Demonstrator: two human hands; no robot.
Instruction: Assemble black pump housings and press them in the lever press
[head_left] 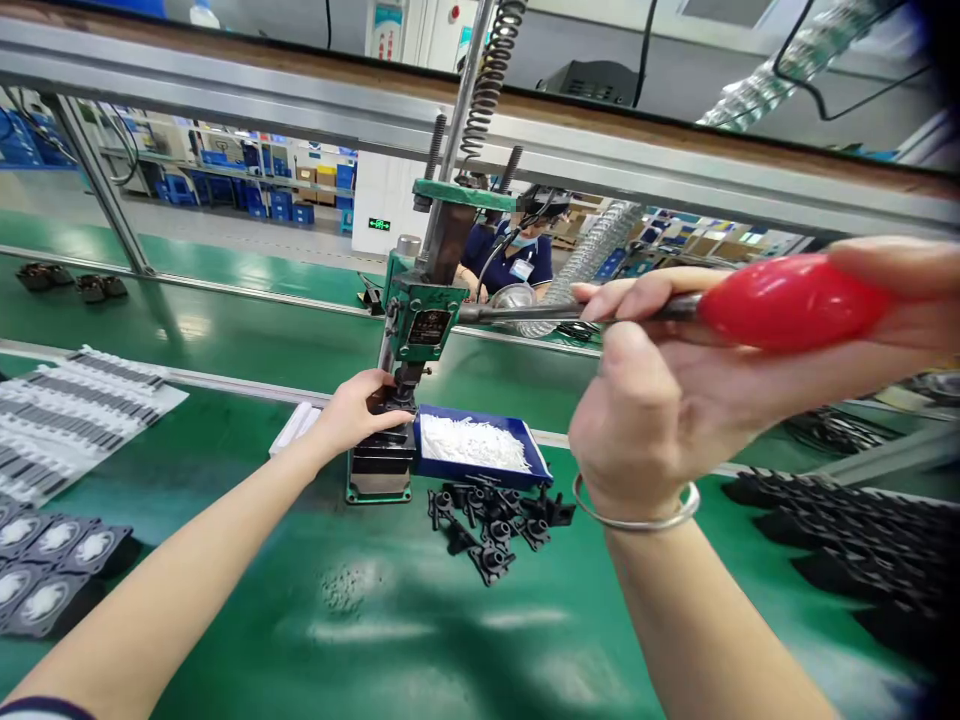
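A green hand press (420, 320) stands on the green table. Its long lever ends in a red knob (787, 300), and my right hand (675, 390) is wrapped round that knob and the lever shaft. My left hand (352, 415) reaches to the foot of the press, its fingers closed round a small black part (391, 402) on the press base under the ram. A blue tray (525, 462) of small white pieces sits just right of the press. A pile of black plastic parts (495, 520) lies in front of the tray.
White sheets with black strips (67, 420) and grey moulded trays (52, 565) lie at the left. More black parts (862, 540) are heaped at the right. A conveyor belt (225, 330) runs behind the press, and another person (517, 260) sits beyond it.
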